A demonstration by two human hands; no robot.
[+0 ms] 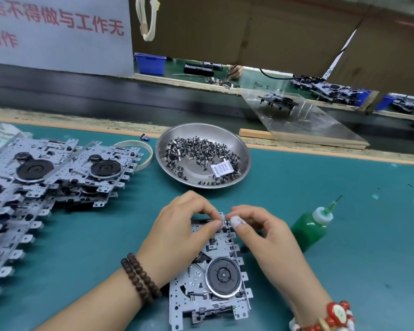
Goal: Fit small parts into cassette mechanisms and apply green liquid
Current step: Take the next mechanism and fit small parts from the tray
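Pinching a small part (224, 222), both hands meet above the cassette mechanism (210, 278).

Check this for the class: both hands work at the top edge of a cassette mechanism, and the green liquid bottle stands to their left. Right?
Not quite. The head view shows the green liquid bottle to the right of the hands, beside the right hand. The rest holds: it and the left hand work at the top edge of the cassette mechanism.

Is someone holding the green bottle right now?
No, the green bottle stands by itself on the mat, while the left hand and right hand both work at the cassette mechanism.
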